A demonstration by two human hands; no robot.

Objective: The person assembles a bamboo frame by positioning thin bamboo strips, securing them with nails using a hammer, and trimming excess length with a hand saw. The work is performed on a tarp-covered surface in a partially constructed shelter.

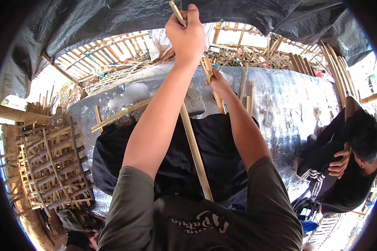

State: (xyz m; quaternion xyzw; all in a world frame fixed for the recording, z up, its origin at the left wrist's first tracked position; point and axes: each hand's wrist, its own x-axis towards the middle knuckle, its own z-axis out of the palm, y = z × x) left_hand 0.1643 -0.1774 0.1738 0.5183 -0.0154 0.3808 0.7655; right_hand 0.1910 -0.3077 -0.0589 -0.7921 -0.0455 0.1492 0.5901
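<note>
My left hand (187,39) is raised at the top of the view, its fingers wrapped round a slim wooden handle (178,13). What the handle leads to is mostly hidden behind the fist. Lower and to the right, my right hand (219,83) grips a split bamboo piece (218,102) that slants down toward the dark cloth on my lap (213,138). A long bamboo strip (194,154) lies over that cloth, between my arms. Another thin strip (123,113) passes behind my left forearm. Beyond the lap sits a grey stone-like block (194,102).
A silvery sheet (297,96) covers the ground, with bamboo sticks (244,81) on it. At the right another person (352,167) sits bent over. A bamboo lattice (54,167) stands at the left. Black plastic (125,19) hangs overhead, with bamboo fencing (109,52) behind.
</note>
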